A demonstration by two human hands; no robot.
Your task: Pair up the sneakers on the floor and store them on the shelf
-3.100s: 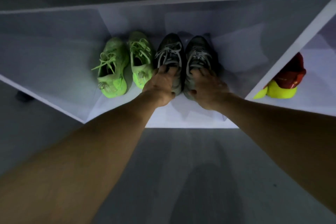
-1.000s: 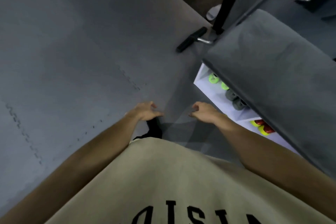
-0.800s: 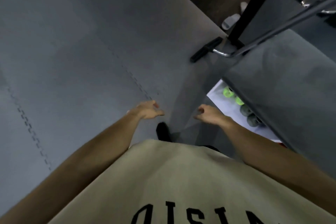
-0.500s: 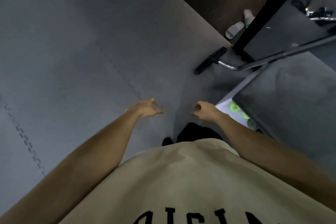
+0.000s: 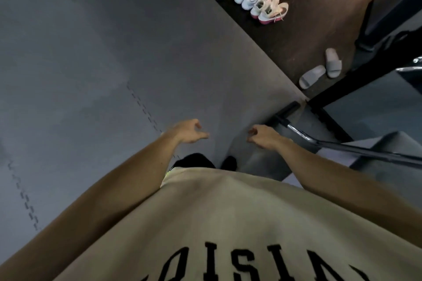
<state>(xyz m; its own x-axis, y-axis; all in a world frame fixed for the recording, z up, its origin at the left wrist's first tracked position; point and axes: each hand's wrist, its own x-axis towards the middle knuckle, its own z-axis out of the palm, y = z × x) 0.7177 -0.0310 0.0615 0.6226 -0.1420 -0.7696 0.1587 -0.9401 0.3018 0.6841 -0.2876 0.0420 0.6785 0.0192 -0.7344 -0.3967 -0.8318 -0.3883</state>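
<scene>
We find the remaining sneakers point(image 5: 262, 2) lying well ahead of both hands, up and to the right in the head view: four pale shoes set side by side in a row on the dark floor strip beyond the grey mat point(image 5: 91, 75), with their long axes roughly parallel. We judge the right hand point(image 5: 262, 137) the nearer of the two, since the row lies to its side of the body. The left hand point(image 5: 189, 132) and the right hand both hang before the torso with fingers loosely curled, holding nothing.
</scene>
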